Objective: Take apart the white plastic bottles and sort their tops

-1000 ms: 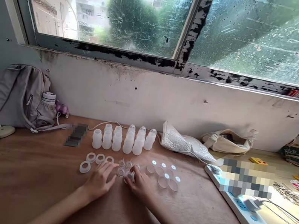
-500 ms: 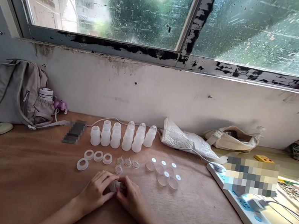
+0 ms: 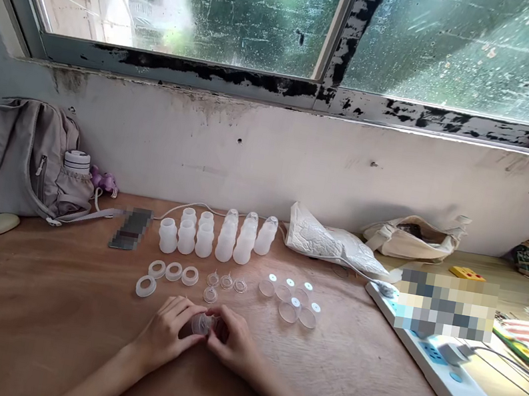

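Between my two hands is a small clear plastic piece (image 3: 201, 324), with ring-like ridges, partly hidden by fingers. My left hand (image 3: 172, 326) has its fingers and thumb curled round the left side of it. The fingers and thumb of my right hand (image 3: 234, 342) pinch its right side. Just beyond my hands lie several clear nipple-shaped pieces (image 3: 210, 294), with several white rings (image 3: 145, 285) to their left. Several clear round discs with white dots (image 3: 289, 311) lie to the right. Frosted white bottles (image 3: 204, 242) stand in rows behind, some with clear tops (image 3: 245, 242).
A grey backpack (image 3: 22, 157) and a dark phone (image 3: 131, 228) are at the left. Along the back wall lie a white padded bag (image 3: 338, 243) and a beige pouch (image 3: 412, 240). A long power strip (image 3: 435, 355) with cables runs along the right side.
The clear piece has turned a little between my hands and shows more of its ridged side. My fingers have shifted slightly around it. The whole view has moved a little.
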A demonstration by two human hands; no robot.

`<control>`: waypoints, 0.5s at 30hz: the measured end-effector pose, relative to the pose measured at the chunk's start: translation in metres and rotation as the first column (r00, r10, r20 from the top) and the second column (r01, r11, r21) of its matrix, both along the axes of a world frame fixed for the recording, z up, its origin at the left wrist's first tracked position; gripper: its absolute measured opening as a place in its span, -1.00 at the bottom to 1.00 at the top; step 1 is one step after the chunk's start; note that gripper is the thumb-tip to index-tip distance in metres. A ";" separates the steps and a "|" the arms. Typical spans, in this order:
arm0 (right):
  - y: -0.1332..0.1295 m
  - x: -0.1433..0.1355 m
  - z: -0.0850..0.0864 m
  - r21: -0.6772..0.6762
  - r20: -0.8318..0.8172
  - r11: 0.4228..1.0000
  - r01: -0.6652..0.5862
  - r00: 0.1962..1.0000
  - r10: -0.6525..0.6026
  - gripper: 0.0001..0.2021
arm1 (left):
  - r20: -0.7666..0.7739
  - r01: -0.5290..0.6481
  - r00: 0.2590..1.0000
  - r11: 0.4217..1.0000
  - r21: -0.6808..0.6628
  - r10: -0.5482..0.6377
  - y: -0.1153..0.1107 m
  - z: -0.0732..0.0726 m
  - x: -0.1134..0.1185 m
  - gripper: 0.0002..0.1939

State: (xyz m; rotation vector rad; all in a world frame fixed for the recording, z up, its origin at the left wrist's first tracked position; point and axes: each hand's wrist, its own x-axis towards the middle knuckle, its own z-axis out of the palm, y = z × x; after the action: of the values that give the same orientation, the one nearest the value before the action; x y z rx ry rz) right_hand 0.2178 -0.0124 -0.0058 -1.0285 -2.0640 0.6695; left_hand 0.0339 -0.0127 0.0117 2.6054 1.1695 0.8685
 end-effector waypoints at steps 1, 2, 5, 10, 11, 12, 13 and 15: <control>-0.001 0.000 0.002 -0.012 -0.003 1.000 -0.015 1.000 0.015 -0.75 | 0.001 -0.001 1.000 1.000 0.006 0.001 0.000 0.001 -0.001 -0.67; -0.002 0.000 0.004 -0.023 -0.006 0.999 -0.027 1.000 0.027 -0.76 | -0.003 0.004 1.000 1.000 0.011 -0.004 0.001 0.001 -0.002 -0.67; -0.004 0.002 0.007 -0.028 -0.008 0.999 -0.044 0.999 0.043 -0.77 | -0.027 0.022 0.999 0.999 0.025 -0.021 0.003 0.002 -0.005 -0.70; 0.006 0.012 0.003 0.001 0.030 0.992 0.126 0.992 -0.126 -0.81 | -0.066 -0.003 0.998 0.999 0.049 0.006 0.008 0.003 -0.015 -0.61; 0.011 0.014 0.002 0.010 0.060 0.983 0.185 0.981 -0.185 -0.81 | -0.069 -0.017 0.997 0.998 0.053 0.020 0.010 0.004 -0.018 -0.60; 0.015 0.017 0.000 0.023 0.094 0.970 0.243 0.965 -0.244 -0.81 | -0.070 -0.030 0.997 0.998 0.059 0.035 0.012 0.005 -0.021 -0.61; 0.020 0.019 -0.001 0.040 0.129 0.955 0.293 0.947 -0.296 -0.82 | -0.070 -0.044 0.996 0.997 0.064 0.049 0.014 0.006 -0.025 -0.63; 0.026 0.022 -0.004 0.075 0.182 0.934 0.350 0.916 -0.358 -0.82 | -0.070 -0.072 0.995 0.994 0.077 0.077 0.018 0.007 -0.032 -0.67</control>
State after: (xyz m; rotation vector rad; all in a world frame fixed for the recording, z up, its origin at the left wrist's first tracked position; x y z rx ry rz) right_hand 0.2396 0.0140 -0.0097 -1.4467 -1.9661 0.3490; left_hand 0.0018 0.0055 0.0187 2.6888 1.2847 0.8535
